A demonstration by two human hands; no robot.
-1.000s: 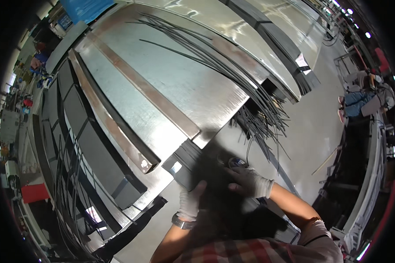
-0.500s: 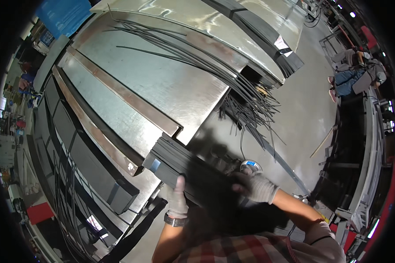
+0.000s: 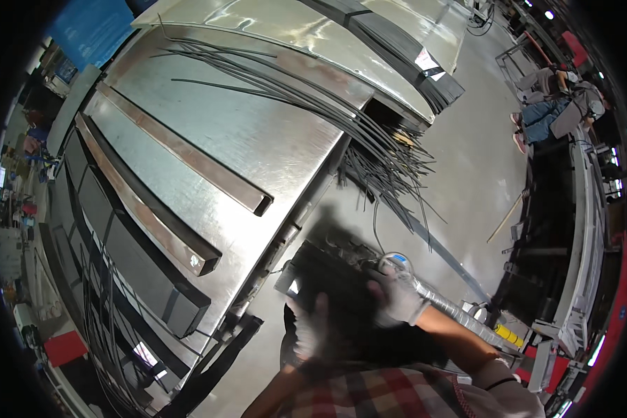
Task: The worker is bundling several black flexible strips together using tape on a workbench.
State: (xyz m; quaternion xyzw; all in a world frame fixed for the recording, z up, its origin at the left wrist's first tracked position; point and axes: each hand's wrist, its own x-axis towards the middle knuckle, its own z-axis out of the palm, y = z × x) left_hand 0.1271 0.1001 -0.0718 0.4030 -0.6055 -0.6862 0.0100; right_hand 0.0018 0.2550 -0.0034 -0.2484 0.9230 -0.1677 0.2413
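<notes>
- Now, both gloved hands are on a dark flat stack [image 3: 327, 279], a bundle of black sheets or strips held just off the near edge of the steel table [image 3: 258, 139].
- Left hand [image 3: 312, 327]: blurred, fingers spread along the stack's near left side; looks pressed flat against it rather than curled round. Cannot tell for sure whether it grips.
- Right hand [image 3: 397, 301]: fingers bent over the stack's right edge, seemingly clamped on it. Thumb is hidden.
- Stack sits between the two hands, in front of the chest, above the floor [image 3: 467, 174], beside the table corner and not resting on it as far as shows.
- Handling, as a guess: many thin layers, so heavy for its bulk and stiff along its length. Layers may slide on each other. Dark faces look smooth, likely slippery under gloves.
- Best hold seems to be at opposite long edges with fingers wrapped under, squeezing layers together; a grip at one end would let it sag or fan.
- On the table: long brown bars [image 3: 181, 157] lying diagonally, loose black rods [image 3: 292, 90] fanning past the far edge.
- More dark stacks [image 3: 404, 52] lie on the next table.
- Metal pipe [image 3: 453, 310] with a round cap lies just beyond the right hand.
- Another person [image 3: 557, 104] sits well apart, upper right.
</notes>
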